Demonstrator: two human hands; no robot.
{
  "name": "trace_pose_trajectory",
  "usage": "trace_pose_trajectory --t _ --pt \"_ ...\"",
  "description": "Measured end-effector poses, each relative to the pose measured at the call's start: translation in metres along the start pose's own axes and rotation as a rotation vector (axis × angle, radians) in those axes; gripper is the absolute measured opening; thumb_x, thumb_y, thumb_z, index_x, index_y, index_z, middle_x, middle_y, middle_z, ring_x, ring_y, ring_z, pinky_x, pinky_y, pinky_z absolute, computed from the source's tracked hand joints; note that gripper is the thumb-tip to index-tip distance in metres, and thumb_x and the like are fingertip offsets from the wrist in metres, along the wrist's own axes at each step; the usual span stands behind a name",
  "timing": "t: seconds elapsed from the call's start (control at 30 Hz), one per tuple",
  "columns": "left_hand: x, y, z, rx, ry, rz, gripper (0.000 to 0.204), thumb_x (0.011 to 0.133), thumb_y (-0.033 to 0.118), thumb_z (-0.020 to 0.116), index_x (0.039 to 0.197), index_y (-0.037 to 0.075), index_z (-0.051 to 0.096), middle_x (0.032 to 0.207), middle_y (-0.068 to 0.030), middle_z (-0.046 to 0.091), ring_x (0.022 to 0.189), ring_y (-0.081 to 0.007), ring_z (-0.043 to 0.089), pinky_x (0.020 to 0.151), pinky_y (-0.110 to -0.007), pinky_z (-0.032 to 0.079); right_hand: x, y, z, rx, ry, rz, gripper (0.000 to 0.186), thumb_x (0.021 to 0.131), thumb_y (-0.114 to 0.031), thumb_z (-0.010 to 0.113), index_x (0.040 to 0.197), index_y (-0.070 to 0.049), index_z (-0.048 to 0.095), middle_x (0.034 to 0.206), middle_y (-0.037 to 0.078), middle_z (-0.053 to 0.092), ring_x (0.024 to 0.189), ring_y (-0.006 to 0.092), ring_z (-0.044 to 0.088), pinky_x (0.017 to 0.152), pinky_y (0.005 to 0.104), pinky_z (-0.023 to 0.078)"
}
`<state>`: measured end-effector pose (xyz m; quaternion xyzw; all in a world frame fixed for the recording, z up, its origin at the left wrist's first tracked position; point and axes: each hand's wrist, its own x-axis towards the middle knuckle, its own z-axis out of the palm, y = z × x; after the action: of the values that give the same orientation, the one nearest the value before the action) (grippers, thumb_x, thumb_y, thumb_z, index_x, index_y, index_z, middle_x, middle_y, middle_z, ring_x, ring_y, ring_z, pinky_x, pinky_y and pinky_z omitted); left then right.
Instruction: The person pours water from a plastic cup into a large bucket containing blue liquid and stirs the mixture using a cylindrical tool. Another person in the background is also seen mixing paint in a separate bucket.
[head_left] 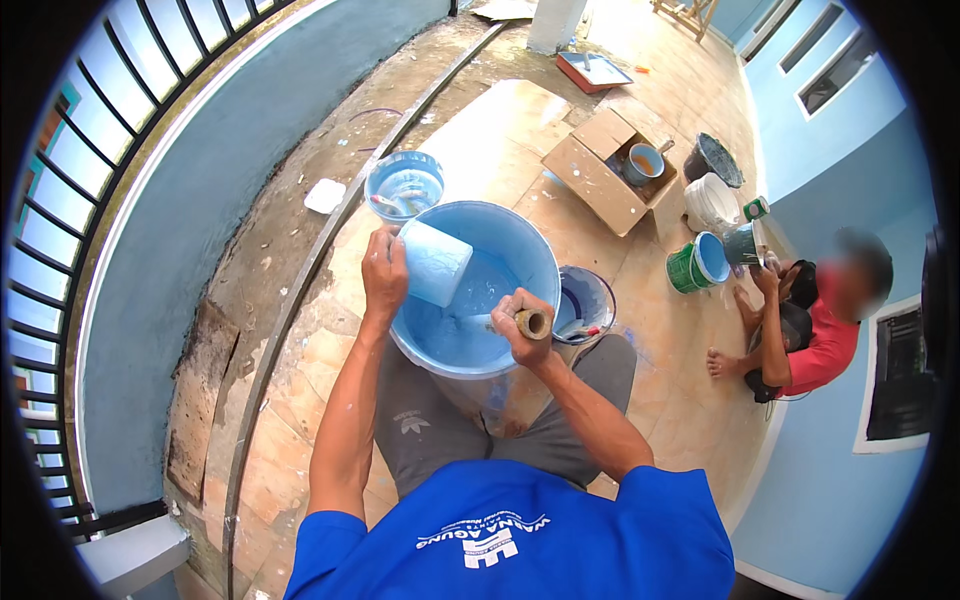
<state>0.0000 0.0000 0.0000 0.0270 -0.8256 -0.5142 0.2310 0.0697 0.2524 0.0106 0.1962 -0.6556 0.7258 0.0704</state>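
Between my knees stands a large light-blue bucket (548, 262) with blue paint inside. My left hand (385, 272) is closed around a small paint-coated blue pot (438, 262), tilted over the bucket's left side. My right hand (524, 328) grips a brown stick with a hollow round end (534, 323), at the near right of the bucket. Its lower part slants into the bucket, and the tip cannot be made out. A smaller blue-stained pail (404, 170) sits just beyond the bucket, and another pail with a dark rim (597, 295) stands at its right.
On the right a crouching person in a red shirt (825, 335) holds a dark can (742, 245) beside a green bucket (690, 268). An open cardboard box (590, 170) with a pot (643, 163), a white tub (711, 203) and a paint tray (594, 72) lie farther off. A railed wall (190, 260) runs along the left.
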Motion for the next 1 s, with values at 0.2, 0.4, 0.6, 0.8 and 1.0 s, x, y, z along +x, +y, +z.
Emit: trace_pose_trajectory --t 0.2,0.4,0.6,0.8,1.0 --pt "0.008 -0.002 -0.011 -0.019 0.007 0.018 0.020 0.102 0.012 0.051 0.106 -0.004 0.062 0.105 -0.0224 0.066 0.093 -0.0387 0.064 0.087 -0.045 0.050 0.014 -0.005 -0.016 -0.108 0.072 -0.021 0.027 0.087 0.003 0.070 0.074 -0.006 0.048 0.062 0.002 0.054 0.056 0.0081 0.049 0.053 0.0293 0.041" --pt "0.005 0.005 -0.005 -0.083 -0.004 -0.031 0.017 0.101 0.011 0.052 0.101 -0.005 0.060 0.110 -0.0224 0.067 0.096 -0.0391 0.065 0.088 -0.045 0.050 0.055 0.008 -0.011 -0.122 0.279 -0.169 0.027 0.090 0.005 0.068 0.075 -0.006 0.048 0.063 0.001 0.054 0.056 0.0077 0.050 0.053 0.0271 0.041" --pt "0.005 0.005 -0.004 -0.062 0.013 0.005 0.018 0.102 0.010 0.052 0.103 -0.006 0.060 0.108 -0.0230 0.067 0.095 -0.0393 0.065 0.088 -0.044 0.050 0.062 0.037 0.023 -0.092 0.442 -0.096 0.026 0.090 0.004 0.069 0.077 -0.006 0.049 0.068 0.001 0.055 0.062 0.0080 0.050 0.058 0.0275 0.043" --pt "0.004 0.002 -0.006 -0.051 -0.007 0.003 0.021 0.101 0.011 0.053 0.109 -0.006 0.062 0.105 -0.0218 0.066 0.092 -0.0379 0.065 0.086 -0.044 0.050 -0.003 0.007 0.029 -0.052 0.137 -0.089 0.023 0.087 0.006 0.067 0.076 -0.004 0.049 0.066 0.003 0.058 0.060 0.0092 0.051 0.056 0.0277 0.042" --pt "0.006 -0.001 -0.005 -0.050 0.015 0.023 0.027 0.102 0.014 0.052 0.116 -0.005 0.065 0.105 -0.0206 0.069 0.093 -0.0331 0.067 0.086 -0.042 0.051 -0.013 -0.015 -0.001 0.059 0.070 0.017 0.022 0.086 0.008 0.063 0.075 -0.004 0.049 0.066 0.004 0.058 0.058 0.0099 0.052 0.054 0.0278 0.043"
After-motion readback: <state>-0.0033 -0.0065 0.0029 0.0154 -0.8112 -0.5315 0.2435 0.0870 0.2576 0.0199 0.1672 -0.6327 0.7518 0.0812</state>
